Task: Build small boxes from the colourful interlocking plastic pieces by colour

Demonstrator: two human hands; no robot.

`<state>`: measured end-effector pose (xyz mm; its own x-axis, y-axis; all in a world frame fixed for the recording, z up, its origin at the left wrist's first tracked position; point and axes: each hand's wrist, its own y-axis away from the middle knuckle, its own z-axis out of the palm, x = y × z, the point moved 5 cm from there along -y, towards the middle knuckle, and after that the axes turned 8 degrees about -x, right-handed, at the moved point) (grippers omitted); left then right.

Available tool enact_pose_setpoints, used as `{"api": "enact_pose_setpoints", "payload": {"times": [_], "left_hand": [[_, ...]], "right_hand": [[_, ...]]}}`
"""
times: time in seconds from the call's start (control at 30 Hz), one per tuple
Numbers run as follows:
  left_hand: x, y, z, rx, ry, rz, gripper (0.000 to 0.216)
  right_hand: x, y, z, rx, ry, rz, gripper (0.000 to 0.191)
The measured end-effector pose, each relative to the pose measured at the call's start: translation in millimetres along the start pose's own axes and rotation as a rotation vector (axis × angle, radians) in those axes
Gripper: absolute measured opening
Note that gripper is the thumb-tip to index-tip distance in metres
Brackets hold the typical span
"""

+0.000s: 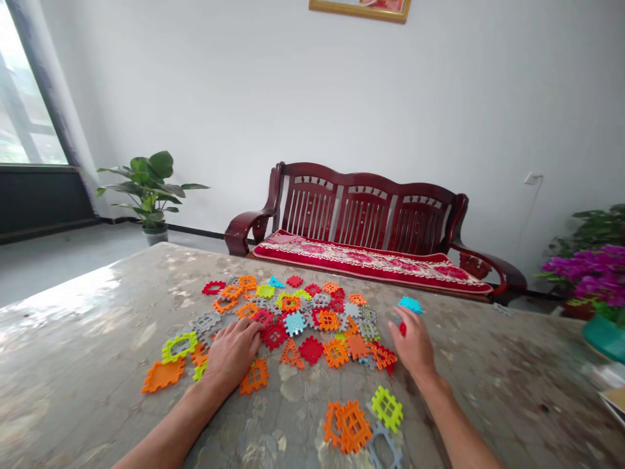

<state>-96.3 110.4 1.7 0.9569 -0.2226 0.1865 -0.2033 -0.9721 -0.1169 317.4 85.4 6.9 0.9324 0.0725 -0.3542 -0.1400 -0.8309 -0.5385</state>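
Tiles (pixel 303 319), flat plastic pieces with notched edges in red, orange, green, grey and blue, lie in a loose heap on the marbled table (pixel 97 326); that heap serves as the reference point here. The left hand (pixel 232 355) rests on the heap's near-left margin, palm down and fingers spread and flat over several pieces, a posture that looks suited to pinning or sliding them rather than lifting any. The right hand (pixel 415 345) sits at the heap's right margin, fingers curled, with thumb and forefinger apparently pinching a small red piece (pixel 402 329); the grip is partly hidden. A blue tile (pixel 410 304) lies apart, just beyond the heap's right side. An orange tile (pixel 163 376) lies at the heap's near-left fringe. Nearer the person than the heap, a separate cluster holds an orange pair (pixel 349 426), a green tile (pixel 387 408) and a grey tile (pixel 385 449), overlapping as if set aside.
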Motion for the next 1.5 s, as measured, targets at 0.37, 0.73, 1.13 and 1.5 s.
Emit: {"api": "enact_pose_setpoints", "payload": {"times": [0.37, 0.73, 1.13, 1.5], "left_hand": [[-0.5, 1.5, 0.3, -0.002, 0.045, 0.009, 0.033], [-1.2, -0.3, 2.9, -0.009, 0.063, 0.002, 0.031], [-0.8, 0.2, 0.7, 0.000, 0.049, 0.007, 0.032], [-0.5, -0.8, 1.0, -0.016, 0.020, 0.005, 0.034]], "right_hand": [[-98.8, -63.3, 78.3, -0.537, 0.183, -0.009, 0.030], [-112.0, -85.2, 94.5, -0.628, 0.359, 0.098, 0.036], [-108.6, -72.6, 56.4, -0.446, 0.224, 0.106, 0.060], [24.5, -16.4, -32.3, -0.015, 0.026, 0.415, 0.073]]}}
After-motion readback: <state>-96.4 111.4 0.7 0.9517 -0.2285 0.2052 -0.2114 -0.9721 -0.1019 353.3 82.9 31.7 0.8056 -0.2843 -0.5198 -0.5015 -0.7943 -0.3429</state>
